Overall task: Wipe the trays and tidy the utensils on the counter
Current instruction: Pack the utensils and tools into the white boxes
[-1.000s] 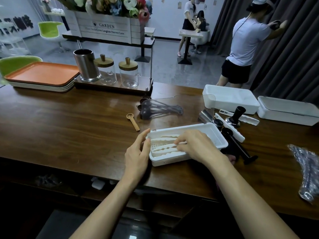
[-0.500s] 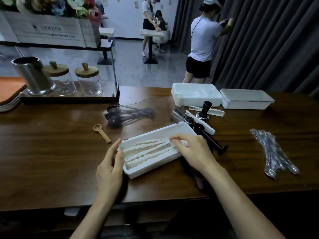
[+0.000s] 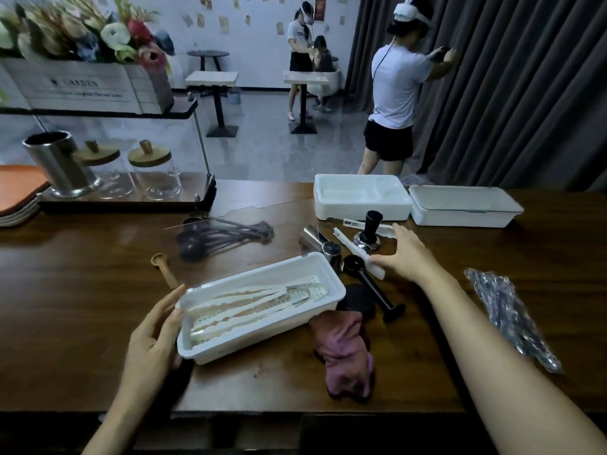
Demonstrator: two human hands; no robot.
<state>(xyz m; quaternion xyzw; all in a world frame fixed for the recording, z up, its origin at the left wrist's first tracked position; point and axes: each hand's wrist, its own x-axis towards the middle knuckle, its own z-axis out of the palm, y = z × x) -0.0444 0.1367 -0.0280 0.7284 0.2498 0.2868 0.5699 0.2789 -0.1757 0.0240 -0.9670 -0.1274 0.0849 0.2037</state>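
The fingers (image 3: 170, 303) of the left hand (image 3: 151, 336) are lying straight and together, pressing flat against the left end of the white tray (image 3: 259, 333), with nothing gripped. The tray is sitting slantwise on the wooden counter (image 3: 82, 307) near its front edge, and white tongs (image 3: 256, 307) are lying lengthwise inside it. The right hand (image 3: 410, 254) is reaching out over the clutter behind the tray, its fingers (image 3: 404, 231) spread wide and holding nothing. Its thumb is lying at the near end of a white plastic utensil (image 3: 353, 249); contact cannot be told. A pink cloth (image 3: 345, 353) is lying crumpled just beside the tray's right end. A wooden spoon (image 3: 164, 269) is lying near the tray's left corner, and a wrapped bundle of cutlery (image 3: 509, 316) is lying well apart at the right.
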